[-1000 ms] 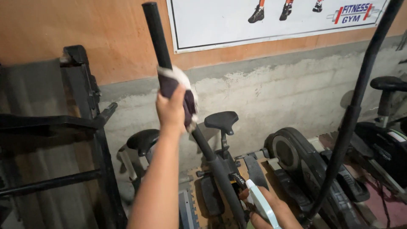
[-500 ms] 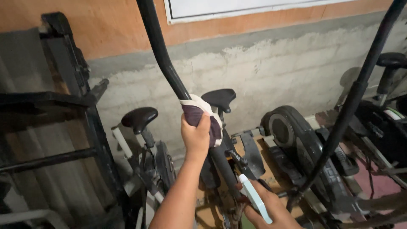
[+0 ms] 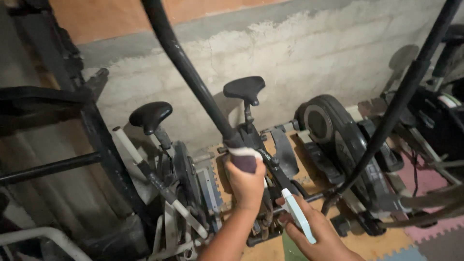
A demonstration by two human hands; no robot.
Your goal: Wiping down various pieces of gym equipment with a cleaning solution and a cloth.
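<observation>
Right hand [image 3: 319, 232] down at the frame's bottom edge, fingers wrapped around what looks like a white spray bottle [image 3: 298, 215], left hand [image 3: 246, 181] just above, clamped with a cloth [image 3: 243, 158] low on the black handlebar [image 3: 188, 72], two bike saddles and concrete wall behind.

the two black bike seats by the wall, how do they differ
The right seat sits higher on its post than the left seat. The right seat lies just behind the black handle bar that the left hand wipes with a cloth; the left seat stands clear to the side. The left seat looks rounder and tilted, the right one flatter. Both are black padded saddles on thin posts.
</observation>
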